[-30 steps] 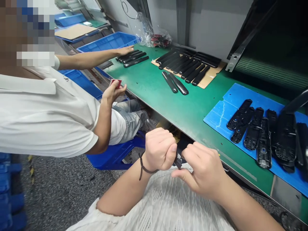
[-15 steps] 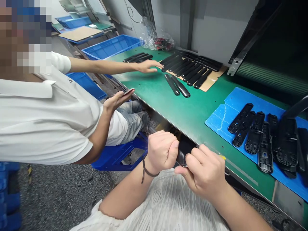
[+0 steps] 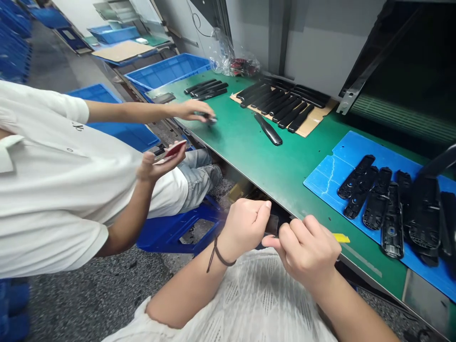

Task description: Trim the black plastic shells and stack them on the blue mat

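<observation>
Left hand (image 3: 245,228) and right hand (image 3: 306,251) are both clenched tight on a dark plastic part (image 3: 272,224), which sits just off the front edge of the green desk (image 3: 285,147), little yellow tag (image 3: 341,238) right beside it.

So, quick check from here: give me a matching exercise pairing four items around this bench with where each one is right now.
Items:
1. Black ribbed housings
2. Glossy black bar
3. Yellow tab
4. Red flat piece

Places:
A. Held in a co-worker's hand
B. Lying apart from the others on the green bench
C. Laid out on the blue mat
D. At the bench edge beside the person's right hand

Pairs: 1-C, 2-B, 3-D, 4-A
</observation>
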`<control>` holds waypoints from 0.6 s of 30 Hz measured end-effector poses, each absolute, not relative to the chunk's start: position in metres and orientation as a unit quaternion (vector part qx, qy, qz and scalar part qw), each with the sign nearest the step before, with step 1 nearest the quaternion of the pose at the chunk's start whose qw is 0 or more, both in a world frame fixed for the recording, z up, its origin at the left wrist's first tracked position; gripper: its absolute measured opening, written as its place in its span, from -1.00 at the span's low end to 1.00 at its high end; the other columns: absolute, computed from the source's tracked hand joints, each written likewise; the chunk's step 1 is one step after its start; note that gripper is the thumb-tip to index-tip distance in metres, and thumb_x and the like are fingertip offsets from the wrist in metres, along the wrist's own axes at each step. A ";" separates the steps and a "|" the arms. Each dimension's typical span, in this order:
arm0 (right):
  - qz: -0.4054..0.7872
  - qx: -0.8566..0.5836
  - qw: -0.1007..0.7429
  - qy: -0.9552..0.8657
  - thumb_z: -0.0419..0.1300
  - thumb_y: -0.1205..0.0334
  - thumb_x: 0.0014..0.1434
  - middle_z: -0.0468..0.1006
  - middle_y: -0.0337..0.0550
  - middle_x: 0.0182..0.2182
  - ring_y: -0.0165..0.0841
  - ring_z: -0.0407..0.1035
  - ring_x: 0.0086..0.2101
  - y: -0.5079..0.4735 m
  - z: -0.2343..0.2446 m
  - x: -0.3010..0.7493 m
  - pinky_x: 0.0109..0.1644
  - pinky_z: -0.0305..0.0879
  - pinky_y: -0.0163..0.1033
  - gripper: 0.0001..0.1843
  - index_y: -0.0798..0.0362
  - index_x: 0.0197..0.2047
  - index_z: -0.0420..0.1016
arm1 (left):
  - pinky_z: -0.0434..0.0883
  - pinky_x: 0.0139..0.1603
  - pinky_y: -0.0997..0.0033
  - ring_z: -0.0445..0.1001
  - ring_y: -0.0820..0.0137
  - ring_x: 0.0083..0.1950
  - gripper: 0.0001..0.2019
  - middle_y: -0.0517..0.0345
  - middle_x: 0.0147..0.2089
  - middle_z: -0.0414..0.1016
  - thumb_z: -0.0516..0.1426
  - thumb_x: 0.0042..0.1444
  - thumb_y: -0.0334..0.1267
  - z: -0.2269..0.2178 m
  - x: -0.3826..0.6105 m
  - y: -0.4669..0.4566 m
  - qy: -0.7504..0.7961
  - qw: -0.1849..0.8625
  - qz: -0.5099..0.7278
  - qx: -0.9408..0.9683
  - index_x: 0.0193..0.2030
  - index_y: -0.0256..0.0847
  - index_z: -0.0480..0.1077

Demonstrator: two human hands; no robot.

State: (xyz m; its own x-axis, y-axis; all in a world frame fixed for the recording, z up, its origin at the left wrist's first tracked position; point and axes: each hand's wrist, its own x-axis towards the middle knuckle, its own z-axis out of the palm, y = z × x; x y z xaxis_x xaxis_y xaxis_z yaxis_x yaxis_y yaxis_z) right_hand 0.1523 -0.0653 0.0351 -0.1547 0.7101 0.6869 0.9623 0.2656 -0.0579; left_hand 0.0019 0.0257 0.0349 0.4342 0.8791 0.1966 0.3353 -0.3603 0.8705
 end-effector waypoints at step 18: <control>-0.109 -0.563 0.264 -0.776 0.00 -0.27 0.45 0.29 -0.18 -0.50 -0.30 0.06 -0.40 -0.050 0.048 0.172 -0.37 -0.14 -0.15 -0.43 0.00 -0.41 0.36 | -0.23 -0.42 0.28 -0.03 0.44 -0.61 -0.48 0.21 -0.68 0.06 0.09 0.32 -0.22 0.046 0.008 0.030 0.444 0.354 0.291 0.770 -0.68 -0.20 0.09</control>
State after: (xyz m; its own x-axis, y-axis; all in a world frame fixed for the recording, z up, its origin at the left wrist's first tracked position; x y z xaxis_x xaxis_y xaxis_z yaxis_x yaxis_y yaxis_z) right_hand 0.1719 -0.0495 0.0476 -0.2272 0.8157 0.5320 0.9309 0.3424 -0.1274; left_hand 0.0084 0.0299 0.0456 0.4361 0.8899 0.1333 0.4788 -0.3550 0.8030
